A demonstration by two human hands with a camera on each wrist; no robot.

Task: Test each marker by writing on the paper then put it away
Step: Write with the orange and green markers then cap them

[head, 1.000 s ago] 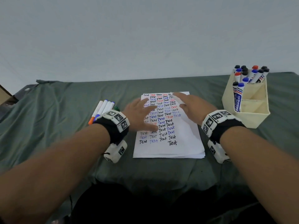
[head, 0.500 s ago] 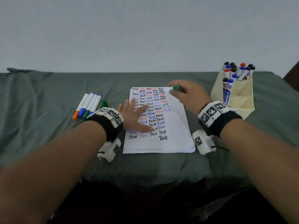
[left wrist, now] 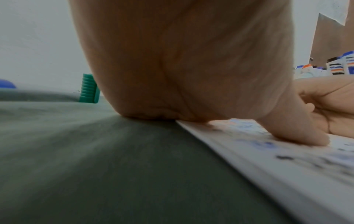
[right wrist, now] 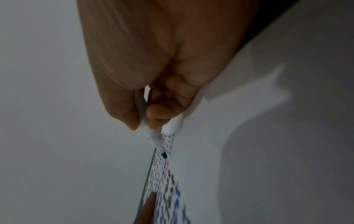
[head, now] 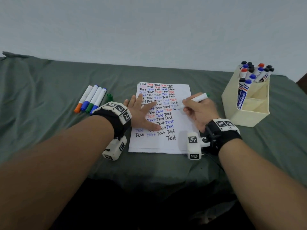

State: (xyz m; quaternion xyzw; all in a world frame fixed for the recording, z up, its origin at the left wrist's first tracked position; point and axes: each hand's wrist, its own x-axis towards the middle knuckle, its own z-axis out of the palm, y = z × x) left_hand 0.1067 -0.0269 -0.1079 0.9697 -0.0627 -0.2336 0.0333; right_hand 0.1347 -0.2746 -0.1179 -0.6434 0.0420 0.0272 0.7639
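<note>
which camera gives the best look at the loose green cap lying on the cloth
The left wrist view: the green cap is close, with its ribs showing, though the left hand hides its right edge. The head view shows the cap small, beside the markers. The right wrist view misses it.

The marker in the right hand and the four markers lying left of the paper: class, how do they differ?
The held marker is uncapped, its tip at the paper; the four markers are capped. The held one is tilted in the right hand; the four lie flat, side by side on the cloth. All have white barrels.
</note>
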